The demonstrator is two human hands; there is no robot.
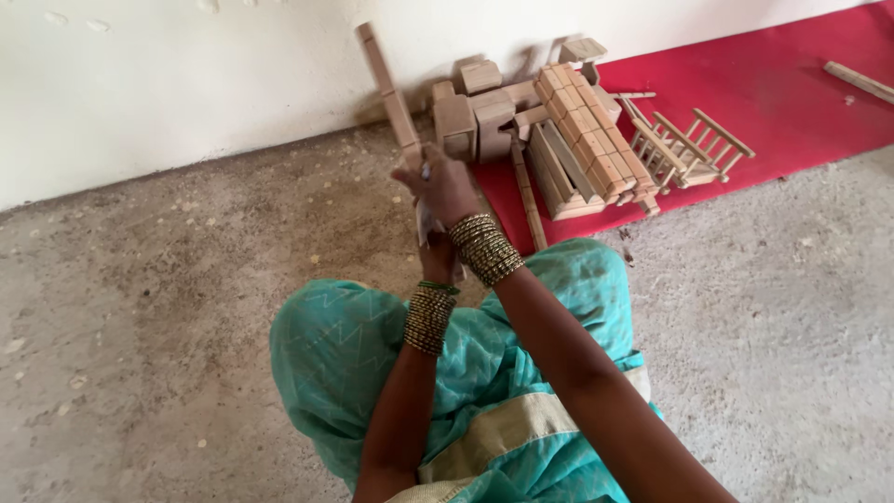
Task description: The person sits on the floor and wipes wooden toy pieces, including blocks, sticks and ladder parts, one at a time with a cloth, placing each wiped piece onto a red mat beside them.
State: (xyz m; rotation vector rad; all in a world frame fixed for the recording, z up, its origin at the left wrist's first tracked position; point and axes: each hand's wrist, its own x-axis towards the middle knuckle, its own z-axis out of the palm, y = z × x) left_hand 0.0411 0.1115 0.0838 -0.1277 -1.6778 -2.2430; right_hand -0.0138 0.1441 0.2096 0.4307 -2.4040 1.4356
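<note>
My right hand (443, 186) is closed around the lower end of a long notched wooden stick (386, 88), which points up and to the left in front of the white wall. My left hand (436, 251) sits just below it, mostly hidden behind the right wrist, and appears to grip a small pale scrap, perhaps paper or cloth. Both wrists carry stacks of gold and green bangles (484, 248). My knees, covered in teal cloth (345, 354), are directly under the hands.
A pile of wooden blocks and slats (568, 130) lies on a red mat (773, 84) against the white wall. A small slatted wooden frame (684, 149) stands to its right, a loose stick (859, 81) at the far right. Rough concrete floor (140, 307) surrounds me.
</note>
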